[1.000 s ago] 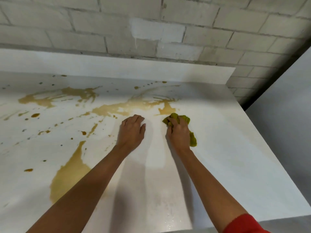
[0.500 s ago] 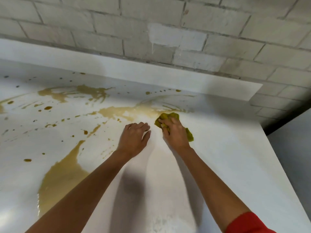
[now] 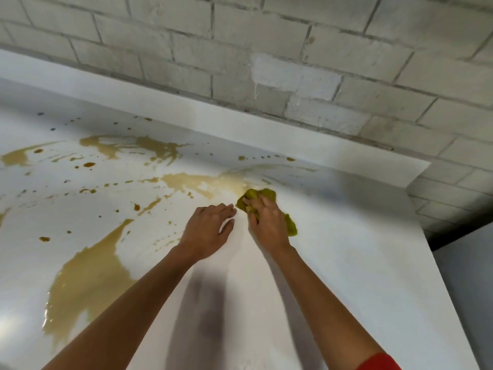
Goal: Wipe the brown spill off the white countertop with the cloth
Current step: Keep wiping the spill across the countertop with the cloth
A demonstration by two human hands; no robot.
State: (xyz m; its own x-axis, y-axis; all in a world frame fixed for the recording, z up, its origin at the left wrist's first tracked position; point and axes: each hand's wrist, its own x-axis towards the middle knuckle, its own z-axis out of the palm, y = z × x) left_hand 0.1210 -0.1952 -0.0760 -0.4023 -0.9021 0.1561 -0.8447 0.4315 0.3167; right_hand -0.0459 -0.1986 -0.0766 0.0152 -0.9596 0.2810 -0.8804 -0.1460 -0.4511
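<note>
Your right hand [image 3: 266, 217], clenched on the cloth [image 3: 260, 196], has pushed up into the spill [image 3: 90, 273] at centre; left hand [image 3: 208, 231] rests open. Most remains lower left.

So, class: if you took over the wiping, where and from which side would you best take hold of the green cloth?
Probably from above, palm pressing down on the bunched middle of the green cloth, as the right hand does: it lies crumpled flat on the countertop, with no upright edge to pinch.

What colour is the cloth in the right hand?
Yellow-green, olive-like; the cloth bunched under the right hand shows best in the head view.
</note>
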